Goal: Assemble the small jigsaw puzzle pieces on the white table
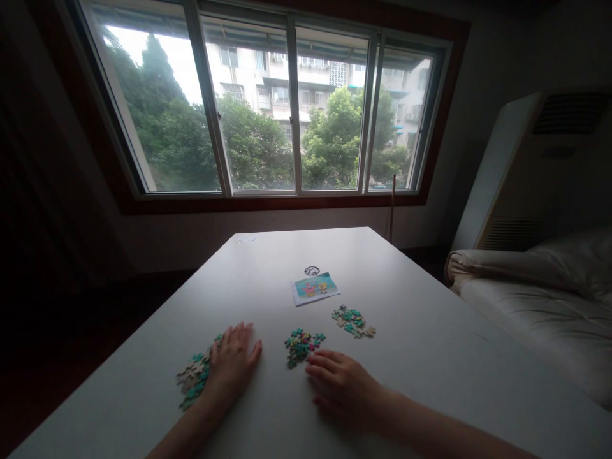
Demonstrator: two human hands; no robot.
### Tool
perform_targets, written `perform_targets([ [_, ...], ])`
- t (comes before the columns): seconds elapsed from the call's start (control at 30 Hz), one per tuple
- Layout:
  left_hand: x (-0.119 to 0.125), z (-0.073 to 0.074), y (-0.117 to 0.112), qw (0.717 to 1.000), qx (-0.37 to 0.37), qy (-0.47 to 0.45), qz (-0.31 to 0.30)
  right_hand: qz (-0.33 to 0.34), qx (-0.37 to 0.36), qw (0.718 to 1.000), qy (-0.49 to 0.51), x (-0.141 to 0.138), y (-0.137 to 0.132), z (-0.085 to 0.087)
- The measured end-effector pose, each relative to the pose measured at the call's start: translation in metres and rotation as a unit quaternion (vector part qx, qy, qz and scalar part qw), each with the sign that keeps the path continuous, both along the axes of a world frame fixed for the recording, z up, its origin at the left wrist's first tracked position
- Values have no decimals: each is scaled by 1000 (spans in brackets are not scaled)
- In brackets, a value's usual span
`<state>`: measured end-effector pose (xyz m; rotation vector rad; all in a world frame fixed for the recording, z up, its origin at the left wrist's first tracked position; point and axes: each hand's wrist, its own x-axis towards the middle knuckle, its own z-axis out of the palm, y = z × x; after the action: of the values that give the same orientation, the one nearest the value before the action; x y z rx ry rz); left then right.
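Observation:
My left hand (233,358) lies flat, fingers stretched and thumb apart, along the right side of a pile of jigsaw puzzle pieces (194,377), partly covering it. Those pieces are green and grey-beige. A second pile of puzzle pieces (300,346), green with some pink and yellow, sits in the middle. At its lower right edge are the fingertips of my right hand (347,386); the fingers are slightly bent with the thumb apart below, and no held piece shows. Farther right lies a third pile of puzzle pieces (354,320), green and beige. Beyond them is a small picture card (315,288) with pink and yellow figures.
The piles rest on a white table (268,268). A round black-and-white mark (312,271) shows just behind the card. A pale sofa (530,306) stands close to the table's right side, with a tall air conditioner (511,172) behind it. A wide window (294,115) fills the far wall.

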<state>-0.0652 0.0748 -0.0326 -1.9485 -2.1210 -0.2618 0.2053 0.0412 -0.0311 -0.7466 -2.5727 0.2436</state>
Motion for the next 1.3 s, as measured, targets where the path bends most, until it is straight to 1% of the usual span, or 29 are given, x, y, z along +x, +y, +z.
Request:
perform_targets([
  [0.1,3,4,-3,1000,-24,7,2,-2,1,1000,-5,1,-1,4],
  [0.2,2,6,-3,1000,-24,4,-5,2,-5,1000,-23,1,-3,11],
  [0.4,-1,6,-1,1000,-20,2,-17,30,-79,995,-60,4,-4,22],
  [0.57,-5,14,-3,998,-36,7,-42,49,-118,989,-72,8,-6,31],
  [0.67,-10,21,-3,995,-66,32,-62,43,-117,990,-67,7,-5,30],
  [0.73,-16,26,-1,993,-89,55,-58,39,-109,991,-65,6,-4,27],
  [0.8,-24,30,1,990,-121,66,-38,41,-98,992,-63,6,-3,26],
  [0.87,-32,33,3,983,-170,61,-13,46,-90,993,-66,7,-3,27],
  [0.97,-40,38,4,973,-223,50,5,47,-88,992,-73,8,-2,28],
  [1.07,-41,42,0,974,-214,73,5,41,-89,993,-70,7,-3,28],
  [1.17,-38,45,-3,978,-183,99,-9,39,-92,993,-64,7,-3,28],
  [1.3,-35,46,-5,985,-138,105,-21,40,-93,993,-60,7,-3,26],
])
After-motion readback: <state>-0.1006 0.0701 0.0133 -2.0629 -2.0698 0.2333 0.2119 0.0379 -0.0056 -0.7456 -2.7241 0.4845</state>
